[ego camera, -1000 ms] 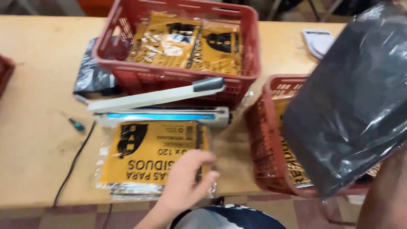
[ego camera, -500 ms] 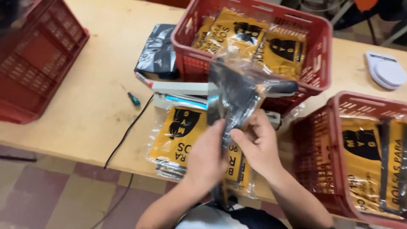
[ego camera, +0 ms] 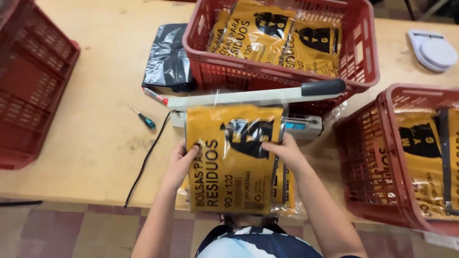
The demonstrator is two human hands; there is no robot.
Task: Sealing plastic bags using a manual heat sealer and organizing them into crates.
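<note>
Wooden counter (ego camera: 95, 138) carries three red crates: one at far centre (ego camera: 282, 76) loaded with yellow packs, one at right (ego camera: 373, 157) also holding packs, one at left (ego camera: 33, 91) that looks empty from here. Heat sealer (ego camera: 248, 98) sits between the far crate and the person, arm raised, cord trailing off the near edge.

Progress, as judged: the yellow pack (ego camera: 229, 162) is filled and lies with its far end at the sealer's jaw, the arm not yet pressed down, so sealing appears undone. More packs lie stacked beneath it.

The pack: clear film over a yellow printed sheet with a black emblem, flat, glossy, slightly wrinkled at the far edge.

Left hand (ego camera: 184, 160) grips the pack's left edge, fingers curled over it. Right hand (ego camera: 287, 150) pinches the right edge likewise.

Smaller items: folded black bags (ego camera: 167, 59), white scale (ego camera: 435, 48) far right, small screwdriver (ego camera: 142, 117).
</note>
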